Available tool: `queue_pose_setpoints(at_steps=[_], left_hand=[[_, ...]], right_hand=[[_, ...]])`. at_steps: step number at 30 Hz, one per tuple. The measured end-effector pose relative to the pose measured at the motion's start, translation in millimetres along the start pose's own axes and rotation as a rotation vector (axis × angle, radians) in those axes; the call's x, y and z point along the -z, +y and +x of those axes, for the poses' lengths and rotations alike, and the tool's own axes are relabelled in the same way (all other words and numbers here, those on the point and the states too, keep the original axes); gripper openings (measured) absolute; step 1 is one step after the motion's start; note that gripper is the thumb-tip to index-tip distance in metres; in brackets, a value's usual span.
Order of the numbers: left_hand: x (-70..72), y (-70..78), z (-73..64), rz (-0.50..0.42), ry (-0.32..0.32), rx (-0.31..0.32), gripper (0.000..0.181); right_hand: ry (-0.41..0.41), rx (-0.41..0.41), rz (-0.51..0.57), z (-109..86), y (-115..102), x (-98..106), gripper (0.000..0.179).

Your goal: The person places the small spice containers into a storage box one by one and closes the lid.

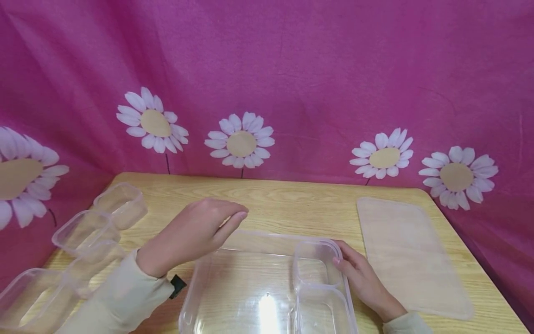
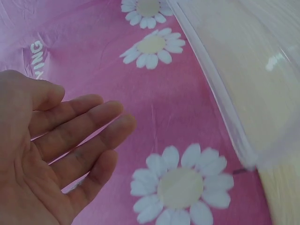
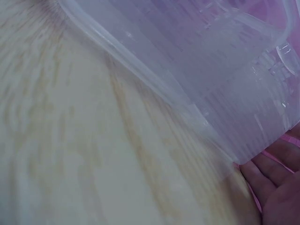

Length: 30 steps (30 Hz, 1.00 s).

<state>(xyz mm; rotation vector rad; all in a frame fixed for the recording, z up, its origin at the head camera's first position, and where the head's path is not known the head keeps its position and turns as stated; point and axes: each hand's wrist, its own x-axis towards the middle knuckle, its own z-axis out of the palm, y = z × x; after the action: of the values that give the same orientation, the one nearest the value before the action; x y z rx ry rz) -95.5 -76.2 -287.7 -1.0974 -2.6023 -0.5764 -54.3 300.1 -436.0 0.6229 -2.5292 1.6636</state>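
L hand [image 1: 196, 232] loosely spread, R hand [image 1: 362, 278] pinching lg clear box [image 1: 258, 241], white lettering [image 2: 36, 55] L-wrist view only

Here's the wood-grain table [image 1: 304, 199], carrying a big clear box [image 1: 242, 278], four small clear tubs [image 1: 68, 234] to its left, a flat translucent panel [image 1: 413, 260] right.

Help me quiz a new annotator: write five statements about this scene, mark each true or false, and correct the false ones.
1. Two small containers sit inside the large container. True.
2. Both hands are gripping something. False: the left hand holds nothing.
3. The right hand grips the large container near a corner. True.
4. A flat translucent sheet lies on the table, right of the large container. True.
5. Exactly three containers sit left of the large container. False: four outer containers do.
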Motion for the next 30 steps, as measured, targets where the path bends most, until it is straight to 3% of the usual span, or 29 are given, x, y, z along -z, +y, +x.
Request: queue_pose_setpoints(at_steps=[5,9,13,19,24,30], left_hand=[[14.5,-8.0,-15.3,0.104,-0.044,0.017,0.023],[28.3,-13.1,-27.0,0.163,-0.107,0.069,0.029],[34.1,-21.1,-39.8,0.166,-0.173,0.161,0.037],[31.9,-37.8,-64.4,0.195,-0.309,0.337,0.051],[27.0,-47.8,-78.5,0.242,-0.302,0.404,0.048],[28.0,-54.1,-87.1,0.237,-0.312,0.509,0.052]], right_hand=[[0.001,0.006,0.0,0.4,0,1,0.037],[0.007,-0.015,-0.012,1.0,0,1,0.037],[0.016,-0.017,-0.03,1.1,0,1,0.038],[-0.008,-0.027,-0.029,0.0,2,2,0.04],[-0.022,-0.039,-0.027,-0.4,3,2,0.041],[-0.021,-0.043,-0.027,-1.5,1,2,0.041]])
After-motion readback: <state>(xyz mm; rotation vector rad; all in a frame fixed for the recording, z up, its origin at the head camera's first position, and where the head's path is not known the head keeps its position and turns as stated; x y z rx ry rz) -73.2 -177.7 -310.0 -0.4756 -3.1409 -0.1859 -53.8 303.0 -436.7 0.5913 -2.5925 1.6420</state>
